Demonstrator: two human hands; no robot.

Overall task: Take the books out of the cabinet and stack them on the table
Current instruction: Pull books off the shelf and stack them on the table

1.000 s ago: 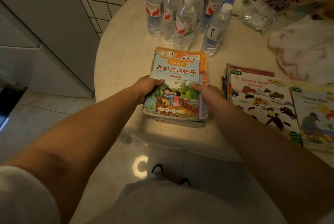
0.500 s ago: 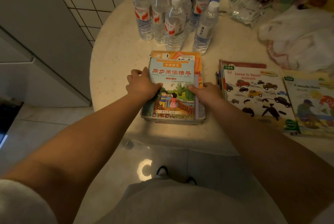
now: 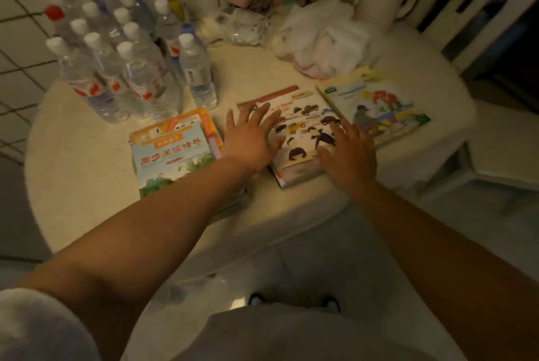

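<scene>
Both hands are over the middle pile now: the left hand [image 3: 251, 139] lies spread flat, fingers splayed, on the white picture book printed with little cars [image 3: 300, 130], and the right hand [image 3: 348, 153] hovers open at its near right corner, gripping nothing. To do this well, I'd say clamp the pile from both side edges, square the spines, then lift it as one block so no thin book slides out.

The count: three book groups on the round cream table [image 3: 87, 162]. The pale-blue reader stack with red Chinese lettering [image 3: 172, 156] sits on the left, the car book pile in the middle, and the glossy yellow-and-green bird storybook [image 3: 379, 104] on the right. Behind them stand roughly a dozen clear plastic water bottles [image 3: 122, 69]; blur hides the exact number.
</scene>
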